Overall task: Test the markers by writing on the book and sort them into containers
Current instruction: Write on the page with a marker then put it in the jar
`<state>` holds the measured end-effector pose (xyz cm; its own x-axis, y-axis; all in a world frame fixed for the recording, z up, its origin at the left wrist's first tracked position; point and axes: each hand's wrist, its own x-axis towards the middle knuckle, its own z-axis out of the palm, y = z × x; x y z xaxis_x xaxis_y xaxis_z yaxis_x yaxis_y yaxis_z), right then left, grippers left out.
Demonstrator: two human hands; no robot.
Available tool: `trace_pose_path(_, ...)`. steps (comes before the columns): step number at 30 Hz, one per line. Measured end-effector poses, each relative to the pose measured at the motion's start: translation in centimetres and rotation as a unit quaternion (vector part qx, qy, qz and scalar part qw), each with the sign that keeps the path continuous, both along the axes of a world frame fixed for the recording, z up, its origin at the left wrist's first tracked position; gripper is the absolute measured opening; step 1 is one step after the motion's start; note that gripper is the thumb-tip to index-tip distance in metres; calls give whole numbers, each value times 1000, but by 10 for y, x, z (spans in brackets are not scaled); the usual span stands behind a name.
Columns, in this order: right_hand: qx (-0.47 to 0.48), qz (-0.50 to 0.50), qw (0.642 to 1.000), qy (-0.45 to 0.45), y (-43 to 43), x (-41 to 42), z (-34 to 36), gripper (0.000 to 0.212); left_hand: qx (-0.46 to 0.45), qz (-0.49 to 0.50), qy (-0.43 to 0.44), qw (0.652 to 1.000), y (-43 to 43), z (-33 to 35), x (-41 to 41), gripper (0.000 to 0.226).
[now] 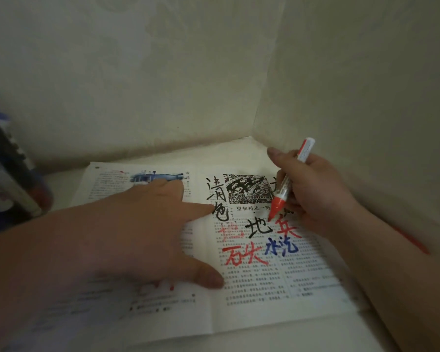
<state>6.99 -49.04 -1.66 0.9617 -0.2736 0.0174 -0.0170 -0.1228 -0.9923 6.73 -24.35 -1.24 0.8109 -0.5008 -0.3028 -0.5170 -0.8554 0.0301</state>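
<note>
Hands: right [315, 191] grips red marker [288, 184], uncapped, white barrel.

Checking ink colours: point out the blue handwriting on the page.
The blue characters below the red marker tip; every other handwritten mark is red or black.

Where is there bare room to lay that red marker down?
Free: the table strip between the far edge of the book and the back wall; the lower right page, below the scribbles. Crowded: mid-page, where the left hand presses and the right hand grips the marker; the left edge, with blurred markers.
</note>
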Motion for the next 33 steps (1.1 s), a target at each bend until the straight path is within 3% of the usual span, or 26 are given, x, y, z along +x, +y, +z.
trace_pose_path(3, -46, 35, 998, 4, 5, -4, 4, 47, -8, 5, 4, 1000, 1, -1, 6, 128)
trace_pose_path(6, -4, 88, 996, 2, 11, -8, 9, 48, -17, 18, 13, 1000, 2, -2, 13, 126)
trace_pose_path(10, -56, 135, 989, -7, 11, -12, 14, 15, -36, 28, 15, 999, 5, 0, 21, 125)
trace_pose_path(12, -76, 149, 986, -3, 14, -14, 23, 12, -50, 33, 11, 998, 7, 0, 22, 125)
trace_pose_path(17, 35, 114, 993, 14, 26, -18, 43, 44, -80, 4, -21, 997, 6, 1, 16, 116)
trace_pose_path(22, 90, 34, 995, 31, 25, -22, 19, 54, -74, -50, -37, 995, -2, 0, 4, 112)
trace_pose_path(25, 80, 133, 987, 34, 19, -28, 11, 48, -59, -44, -15, 997, -1, 1, 5, 120)
trace_pose_path(28, 51, 219, 974, 17, 11, -28, 14, 18, -60, -36, 1, 998, 0, 1, 4, 122)
trace_pose_path(31, -1, 276, 960, 53, 3, -28, 12, 25, -66, -16, 20, 997, 1, -2, 7, 131)
trace_pose_path(33, -8, 310, 947, 77, 3, -29, 9, 15, -68, 2, 29, 997, 2, -1, 11, 133)
